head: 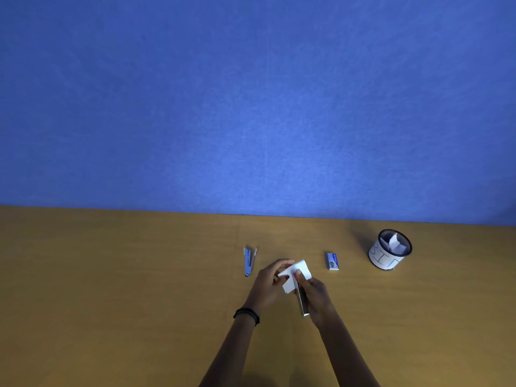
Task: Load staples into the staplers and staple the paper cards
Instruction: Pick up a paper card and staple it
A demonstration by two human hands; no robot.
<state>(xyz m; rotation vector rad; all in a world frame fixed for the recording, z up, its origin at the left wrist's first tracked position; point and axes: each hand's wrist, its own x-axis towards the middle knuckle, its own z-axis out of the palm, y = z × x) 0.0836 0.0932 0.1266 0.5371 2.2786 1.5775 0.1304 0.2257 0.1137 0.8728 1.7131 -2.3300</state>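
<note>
- Two bare forearms reach in from the near edge of the table (111, 289), about midway along its width; a dark wristband (247, 316) sits on the left wrist
- The right hand (317, 296) is curled around a slim silver stapler (301, 303), which points away from the person; the thumb lies on top of its front end, and the rear end sticks out below the palm toward the near edge
- The left hand (268, 284) pinches a white paper card (300, 270) by its left side, fingers curved over the top, thumb hidden underneath
- The card is held between the two hands, and the stapler's nose meets it at its right lower part; whether the card is raised above the table or resting on it cannot be told
- Farther back and toward the left edge, a blue stapler (249, 261) lies on the table, its top arm hinged open, its length running near to far, apart from the left hand
- Toward the right edge, at about the same depth, a small blue staple box (332, 261) lies flat, apart from the card
- Farther right, close to the far edge, stands a round dark mesh cup (384, 259) wrapped in a white hand-lettered label, with crumpled white paper pieces (394, 243) inside
- A blue wall (251, 107) rises behind the far edge
</note>
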